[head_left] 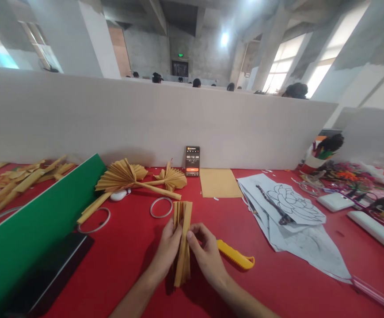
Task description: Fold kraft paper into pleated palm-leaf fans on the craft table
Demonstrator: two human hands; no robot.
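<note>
Both hands, left hand (169,245) and right hand (205,252), pinch a pleated paper strip (182,240) at lower centre, keeping its folds together above the red table (128,247).

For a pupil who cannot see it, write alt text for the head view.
Both hands, left hand and right hand, pinch a pleated tan paper strip upright on a red table. A yellow cutter lies just right; finished paper fans lie behind.
</note>
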